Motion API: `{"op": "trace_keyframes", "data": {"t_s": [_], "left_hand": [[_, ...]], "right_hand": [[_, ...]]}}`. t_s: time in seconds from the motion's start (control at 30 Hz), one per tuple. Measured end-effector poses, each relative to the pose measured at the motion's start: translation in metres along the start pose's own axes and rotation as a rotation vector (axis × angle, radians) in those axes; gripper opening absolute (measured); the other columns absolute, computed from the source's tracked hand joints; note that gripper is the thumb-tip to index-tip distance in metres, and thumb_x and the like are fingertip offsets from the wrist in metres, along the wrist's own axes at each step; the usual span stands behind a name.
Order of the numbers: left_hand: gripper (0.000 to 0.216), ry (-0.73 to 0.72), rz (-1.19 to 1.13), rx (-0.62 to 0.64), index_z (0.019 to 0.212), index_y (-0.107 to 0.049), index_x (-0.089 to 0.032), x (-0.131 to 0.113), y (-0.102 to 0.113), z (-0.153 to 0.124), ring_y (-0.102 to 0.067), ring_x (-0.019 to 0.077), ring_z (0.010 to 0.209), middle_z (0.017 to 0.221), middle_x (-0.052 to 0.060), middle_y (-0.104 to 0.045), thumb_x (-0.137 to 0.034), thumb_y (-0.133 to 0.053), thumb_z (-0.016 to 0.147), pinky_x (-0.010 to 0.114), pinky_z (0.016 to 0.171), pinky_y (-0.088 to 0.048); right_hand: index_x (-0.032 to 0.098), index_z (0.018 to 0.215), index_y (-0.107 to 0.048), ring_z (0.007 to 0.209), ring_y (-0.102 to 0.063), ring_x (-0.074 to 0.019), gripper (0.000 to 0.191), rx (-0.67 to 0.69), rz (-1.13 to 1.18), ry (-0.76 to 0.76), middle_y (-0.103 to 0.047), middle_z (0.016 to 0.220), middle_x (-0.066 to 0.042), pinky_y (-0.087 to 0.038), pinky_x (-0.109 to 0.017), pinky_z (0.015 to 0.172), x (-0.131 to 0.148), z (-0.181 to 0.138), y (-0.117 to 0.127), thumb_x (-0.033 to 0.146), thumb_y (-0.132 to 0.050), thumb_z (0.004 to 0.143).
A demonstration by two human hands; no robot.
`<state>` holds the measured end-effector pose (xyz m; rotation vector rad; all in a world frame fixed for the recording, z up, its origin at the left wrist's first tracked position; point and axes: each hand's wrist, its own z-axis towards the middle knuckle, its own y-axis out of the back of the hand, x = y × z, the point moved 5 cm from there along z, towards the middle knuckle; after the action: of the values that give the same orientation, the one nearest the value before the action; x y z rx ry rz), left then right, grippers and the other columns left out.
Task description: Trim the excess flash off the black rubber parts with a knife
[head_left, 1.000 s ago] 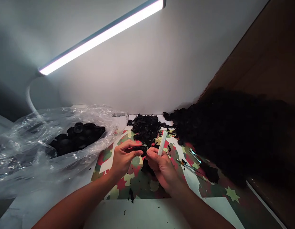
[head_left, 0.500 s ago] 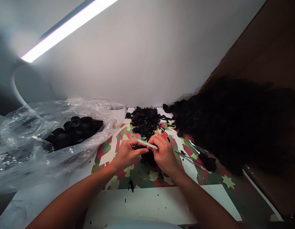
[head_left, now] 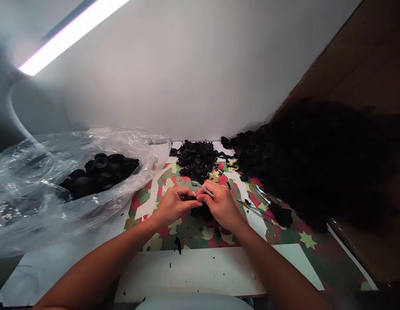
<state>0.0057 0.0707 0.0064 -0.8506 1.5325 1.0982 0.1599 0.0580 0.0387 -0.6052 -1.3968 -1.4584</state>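
Observation:
My right hand point(head_left: 221, 204) is closed around a slim, pale, pen-like tool point(head_left: 204, 189), whose upper end points to the left. My left hand point(head_left: 175, 204) is pinched, thumb and fingertips meeting those of the right hand. Whatever lies between the left fingertips is too dark and hidden to make out. Just under both hands is black material point(head_left: 203, 212), partly covered by them. Beyond the hands rises a heap of shredded black scraps point(head_left: 196, 158), with a small round black part point(head_left: 173, 152) beside it.
A clear plastic bag point(head_left: 148, 172) at left holds several round black parts point(head_left: 101, 161). Tweezers-like metal tools point(head_left: 256, 208) lie to the right on the patterned sheet point(head_left: 193, 239). A large black pile point(head_left: 303, 163) leans against cardboard point(head_left: 358, 56). A lamp point(head_left: 73, 34) shines above.
The pale tool has turned in my right hand and now slants more steeply. Both hands remain close together, and the whole view has shifted slightly.

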Motion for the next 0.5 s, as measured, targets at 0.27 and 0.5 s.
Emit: {"op": "trace_keyframes", "data": {"t_s": [0.27,0.5], "left_hand": [[0.037,0.046,-0.124,0.125,0.064,-0.063,-0.015,-0.003,-0.009,-0.003,-0.043,0.0089,0.049,0.054,-0.005,-0.053,-0.045,-0.083,0.072,0.022,0.046,-0.029],[0.031,0.007,-0.059,0.026,0.068,-0.069,-0.014,-0.003,0.000,0.000,-0.048,0.0102,0.053,0.058,-0.003,-0.059,-0.041,-0.084,0.071,0.022,0.050,-0.034]], "right_hand": [[0.022,0.079,-0.051,0.065,-0.050,-0.0183,0.018,-0.179,-0.212,-0.116,-0.056,0.071,0.000,-0.032,-0.028,0.061,-0.023,0.010,0.018,0.007,-0.043,0.082],[0.023,0.079,-0.069,0.078,-0.058,-0.0194,0.013,0.006,0.069,-0.023,-0.064,0.081,-0.002,-0.041,-0.030,0.070,-0.008,0.006,0.011,0.026,-0.062,0.090]]}}
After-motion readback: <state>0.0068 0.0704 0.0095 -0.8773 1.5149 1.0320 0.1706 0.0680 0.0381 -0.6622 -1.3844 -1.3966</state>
